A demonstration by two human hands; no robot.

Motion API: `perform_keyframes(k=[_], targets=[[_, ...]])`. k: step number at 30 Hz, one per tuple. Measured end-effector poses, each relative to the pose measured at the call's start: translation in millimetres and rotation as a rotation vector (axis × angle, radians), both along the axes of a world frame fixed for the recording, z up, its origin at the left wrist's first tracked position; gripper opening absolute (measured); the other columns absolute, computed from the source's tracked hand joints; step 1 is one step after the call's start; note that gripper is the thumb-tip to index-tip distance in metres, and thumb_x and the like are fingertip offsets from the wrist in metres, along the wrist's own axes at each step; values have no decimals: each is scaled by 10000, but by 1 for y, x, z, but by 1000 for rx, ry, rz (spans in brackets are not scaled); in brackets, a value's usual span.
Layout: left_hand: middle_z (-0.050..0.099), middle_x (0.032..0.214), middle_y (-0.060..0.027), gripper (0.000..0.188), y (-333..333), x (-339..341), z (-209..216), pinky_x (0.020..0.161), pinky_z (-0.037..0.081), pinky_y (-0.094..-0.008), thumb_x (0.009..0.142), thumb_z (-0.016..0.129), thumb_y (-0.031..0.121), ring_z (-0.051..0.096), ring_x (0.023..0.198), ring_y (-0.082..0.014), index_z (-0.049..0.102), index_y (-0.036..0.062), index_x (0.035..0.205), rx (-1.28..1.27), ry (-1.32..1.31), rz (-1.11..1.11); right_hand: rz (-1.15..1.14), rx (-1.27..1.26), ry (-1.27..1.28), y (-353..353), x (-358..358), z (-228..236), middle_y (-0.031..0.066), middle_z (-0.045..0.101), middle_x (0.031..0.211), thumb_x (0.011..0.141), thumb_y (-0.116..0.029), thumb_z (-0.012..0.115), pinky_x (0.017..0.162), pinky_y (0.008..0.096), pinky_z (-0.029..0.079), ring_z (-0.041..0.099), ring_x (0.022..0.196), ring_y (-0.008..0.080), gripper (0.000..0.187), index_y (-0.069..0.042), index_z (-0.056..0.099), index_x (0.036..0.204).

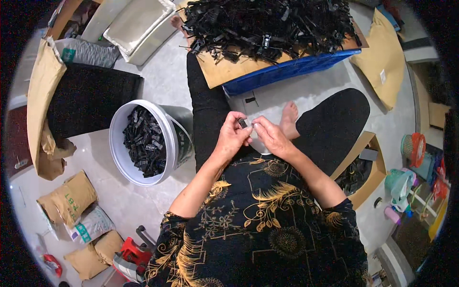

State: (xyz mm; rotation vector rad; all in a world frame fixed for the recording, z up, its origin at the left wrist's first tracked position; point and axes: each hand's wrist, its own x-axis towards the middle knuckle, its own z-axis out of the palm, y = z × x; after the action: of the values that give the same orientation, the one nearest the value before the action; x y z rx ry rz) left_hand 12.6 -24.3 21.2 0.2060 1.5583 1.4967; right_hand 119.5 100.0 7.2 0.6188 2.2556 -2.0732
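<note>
In front of my lap, my left hand (pixel 231 136) pinches a small black plastic part (pixel 242 123) between thumb and fingers. Close beside it, my right hand (pixel 270 135) is closed, its fingertips nearly meeting the left ones; whatever they grip is too small to make out. Below the hands, a pale whitish object (pixel 258 144) shows between my wrists, its kind unclear. A heap of black plastic parts (pixel 272 28) covers the wooden board (pixel 215 71) ahead of me. To my left, a white bucket (pixel 168 138) holds many similar black parts (pixel 143 141).
The board rests on a blue box (pixel 291 74). One black piece (pixel 250 100) lies on the floor. At right stands an open carton (pixel 381 162) with dark parts inside. Cardboard (pixel 382 62), a foam box (pixel 148 43), paper packages (pixel 71 198) and a black panel (pixel 91 98) surround me.
</note>
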Motion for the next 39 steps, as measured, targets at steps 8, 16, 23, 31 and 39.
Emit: perform_keyframes(k=[8, 16, 23, 31, 39], targets=[[501, 634, -28, 270, 9, 1, -4, 442, 426, -244, 813, 601, 21, 543, 512, -97, 423, 54, 1013, -177, 313, -186, 72, 52, 15, 6, -5, -18, 214, 588, 817, 940, -268, 429, 659, 453, 438, 575, 808, 421, 234, -41, 480, 967], [550, 706, -152, 256, 14, 4, -5, 552, 458, -363, 784, 596, 24, 599, 618, -274, 426, 48, 974, -255, 589, -252, 66, 123, -1, 0, -6, -27, 186, 551, 767, 943, -195, 446, 636, 362, 428, 554, 681, 292, 194, -7, 491, 943], [560, 776, -188, 256, 6, 7, -24, 567, 450, -369, 774, 611, 40, 565, 622, -313, 467, 47, 985, -222, 937, -167, -71, 137, 79, -17, -12, -29, 228, 572, 786, 913, -191, 459, 605, 472, 421, 549, 770, 438, 153, -44, 503, 918], [557, 777, -162, 287, 4, 8, -21, 565, 447, -372, 744, 623, 19, 567, 617, -294, 475, 48, 987, -214, 964, -122, -93, 191, 127, -19, -8, -31, 191, 556, 743, 934, -171, 453, 608, 363, 437, 575, 656, 332, 176, -15, 507, 994], [564, 819, -65, 219, 2, -11, 2, 508, 477, -222, 899, 497, 45, 587, 601, -139, 429, 83, 1103, 178, -269, 160, -192, -256, 72, -7, -9, -12, -8, 534, 721, 952, -206, 461, 444, 185, 328, 412, 513, 40, 185, -52, 501, 1047]])
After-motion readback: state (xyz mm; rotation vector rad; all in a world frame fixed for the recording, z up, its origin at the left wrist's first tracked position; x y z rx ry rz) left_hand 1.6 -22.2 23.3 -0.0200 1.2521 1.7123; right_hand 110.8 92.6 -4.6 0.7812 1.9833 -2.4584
